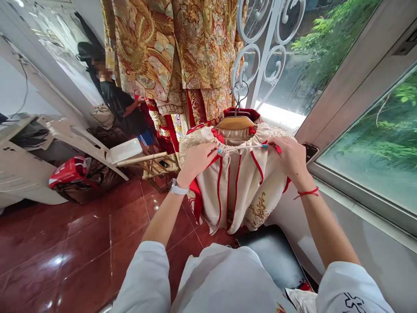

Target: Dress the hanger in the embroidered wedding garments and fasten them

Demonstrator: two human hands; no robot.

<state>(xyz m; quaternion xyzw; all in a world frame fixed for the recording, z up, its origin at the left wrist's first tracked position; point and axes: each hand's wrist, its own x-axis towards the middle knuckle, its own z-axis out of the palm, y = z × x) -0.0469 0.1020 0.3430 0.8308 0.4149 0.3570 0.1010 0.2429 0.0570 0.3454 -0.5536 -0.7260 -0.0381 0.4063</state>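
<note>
A cream garment with red trim and gold embroidery hangs from a wooden hanger hooked on a white scrolled window grille. My left hand pinches the gathered waistband at the left, fingers closed on the cloth and a white cord. At the right, my right hand is closed on the same waistband; the cord stretches between the two hands. A white watch is on my left wrist, a red string on my right.
Gold and red embroidered robes hang behind. Another person in dark clothes crouches at the back left. A red bag, a wooden stool and white furniture stand on the red tiled floor. A windowsill runs at the right.
</note>
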